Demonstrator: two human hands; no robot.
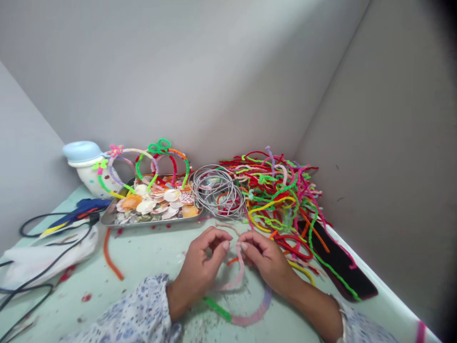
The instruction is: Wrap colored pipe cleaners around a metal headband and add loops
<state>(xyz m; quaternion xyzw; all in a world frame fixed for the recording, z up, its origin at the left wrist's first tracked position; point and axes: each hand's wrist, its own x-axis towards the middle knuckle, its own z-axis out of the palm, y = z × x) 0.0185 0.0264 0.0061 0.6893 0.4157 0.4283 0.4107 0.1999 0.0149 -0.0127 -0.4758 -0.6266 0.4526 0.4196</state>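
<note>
A thin pale pink pipe cleaner (241, 272) is pinched at the fingertips of my right hand (266, 259) and loops down toward the left. My left hand (202, 259) faces it, thumb and index finger closed around part of the strand; their exact grip is partly hidden. Below both hands, a headband wrapped in green, pink and lavender (250, 318) lies on the table, its upper portions covered by my hands. A short orange pipe cleaner piece (233, 261) shows between the hands.
A metal tray (153, 222) of seashells holds several wrapped headbands. Beside it sit a grey wire coil (217, 190) and a tangled pipe cleaner heap (278, 190). A black tray (342, 267) is right; white bag (53, 257), cables and blue-handled tool (80, 209) are left.
</note>
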